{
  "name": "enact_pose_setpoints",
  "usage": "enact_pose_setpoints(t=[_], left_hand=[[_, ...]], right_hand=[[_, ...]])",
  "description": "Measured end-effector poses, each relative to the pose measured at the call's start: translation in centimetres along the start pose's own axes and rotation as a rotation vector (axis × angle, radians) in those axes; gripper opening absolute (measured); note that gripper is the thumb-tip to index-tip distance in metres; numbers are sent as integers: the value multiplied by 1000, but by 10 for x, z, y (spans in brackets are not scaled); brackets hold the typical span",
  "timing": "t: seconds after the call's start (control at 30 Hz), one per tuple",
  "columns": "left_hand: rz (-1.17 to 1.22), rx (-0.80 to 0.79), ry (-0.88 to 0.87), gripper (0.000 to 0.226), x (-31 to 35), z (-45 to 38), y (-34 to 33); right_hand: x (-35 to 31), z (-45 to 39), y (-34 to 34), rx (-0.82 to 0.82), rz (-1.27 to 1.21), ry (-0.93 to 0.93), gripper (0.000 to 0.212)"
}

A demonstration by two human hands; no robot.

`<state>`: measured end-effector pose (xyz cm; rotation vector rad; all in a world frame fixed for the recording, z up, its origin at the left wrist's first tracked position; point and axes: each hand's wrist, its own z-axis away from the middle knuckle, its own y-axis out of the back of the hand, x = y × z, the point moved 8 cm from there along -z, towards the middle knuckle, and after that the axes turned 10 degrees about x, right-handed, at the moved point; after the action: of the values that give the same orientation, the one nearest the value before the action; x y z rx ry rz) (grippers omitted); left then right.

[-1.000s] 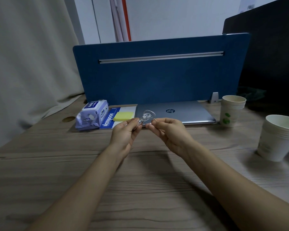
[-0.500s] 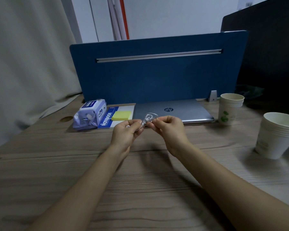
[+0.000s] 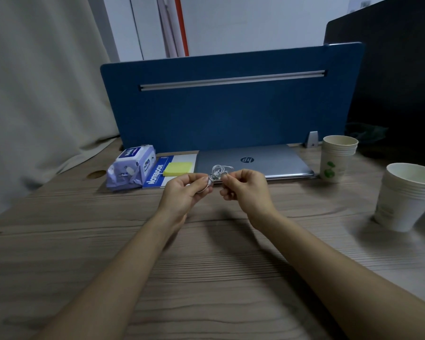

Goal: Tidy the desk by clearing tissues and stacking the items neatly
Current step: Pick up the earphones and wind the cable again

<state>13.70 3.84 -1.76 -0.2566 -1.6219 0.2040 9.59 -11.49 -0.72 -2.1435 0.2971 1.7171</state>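
Observation:
A thin white cord (image 3: 217, 171), coiled into a small bundle, hangs between my two hands above the wooden desk (image 3: 206, 266). My left hand (image 3: 185, 190) pinches the bundle's lower end. My right hand (image 3: 245, 188) pinches its right side with curled fingers. Behind the hands, along the blue divider (image 3: 231, 106), lie a closed silver laptop (image 3: 255, 160), a blue and white notebook (image 3: 162, 168) with a yellow sticky pad (image 3: 178, 168) on it, and a purple tissue pack (image 3: 130, 168).
Two stacks of paper cups stand at the right: a green-printed stack (image 3: 336, 158) beside the laptop and a white stack (image 3: 407, 195) nearer the desk's right edge. A beige curtain (image 3: 35, 94) hangs at the left. A round cable hole (image 3: 96, 174) sits left of the tissue pack.
The cord's loop has shrunk into a tighter bundle between my fingers. Both hands stay at the same place above the desk, with the right hand shifted slightly apart from the left.

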Motion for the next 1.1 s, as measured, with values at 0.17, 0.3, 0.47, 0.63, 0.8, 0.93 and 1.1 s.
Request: enact_pose_setpoints(t=[0.17,0.3,0.47,0.63,0.8,0.93,1.1], left_hand=[[-114,6,-117,7,8,0,0],[-225,3,-222,11,11,0,-2],[-223,4,-228,10,7,-2,-3],[-184,5,-193,11,-1,-5,2],[-175,0,-151,8,-8,-8,3],[-160,-29,-138,8,-10,-8,2],[-117,-13,-125,6,-12,-11,3]], right_hand=[[-3,-1,1,7,72,53,22],[-2,-2,1,19,92,68,23],[1,-5,1,37,113,87,26],[5,-5,-1,40,118,102,27],[4,-3,-2,38,150,126,26],[5,-3,-3,26,168,131,25],[8,-7,-3,26,143,128,23]])
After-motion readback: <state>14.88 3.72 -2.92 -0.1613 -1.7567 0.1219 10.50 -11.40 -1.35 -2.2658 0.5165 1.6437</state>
